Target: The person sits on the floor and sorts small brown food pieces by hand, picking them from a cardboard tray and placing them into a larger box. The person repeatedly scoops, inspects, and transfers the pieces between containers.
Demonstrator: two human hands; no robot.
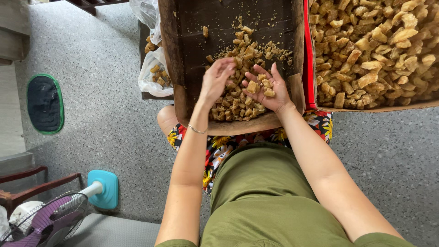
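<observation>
Cupped and facing up, the right hand (269, 89) cradles three or four tan chunks (252, 86) on its palm, fingers spread and loosely curled, nothing pinched. Just beside it, the left hand (215, 81) hangs palm down with fingers bent into the pile (238, 107); whether it has closed on a piece I cannot tell. Both sit at the centre of the frame, over the lower end of the tray.

Largest first: speckled grey terrazzo floor (100, 91) fills the left and lower right. Two cardboard containers up top. One box (425, 106) at upper right, heaped to the rim with far too many lumpy golden chunks to count, rough and irregular. One dark brown cardboard tray (183, 45) at upper centre, its lower edge resting on the lap, holding a smaller, crumbly pile of the same pieces plus scattered crumbs. A red strip (308, 55) runs between the two.

Bottom centre, an olive shirt (260, 196) and flowered shorts (219, 148). Two bare forearms rise from the bottom edge, converging on the tray, the left nearly straight up, the right angled in from lower right.

Lower left: one fan (50, 222) with purple blades behind a wire cage, on a turquoise base (104, 188). Left edge: one dark oval mat (44, 104), green-rimmed. Upper left of the tray: clear plastic bags (153, 68) with a few chunks inside. Smallest: one thin bracelet (197, 131) on the left wrist.
</observation>
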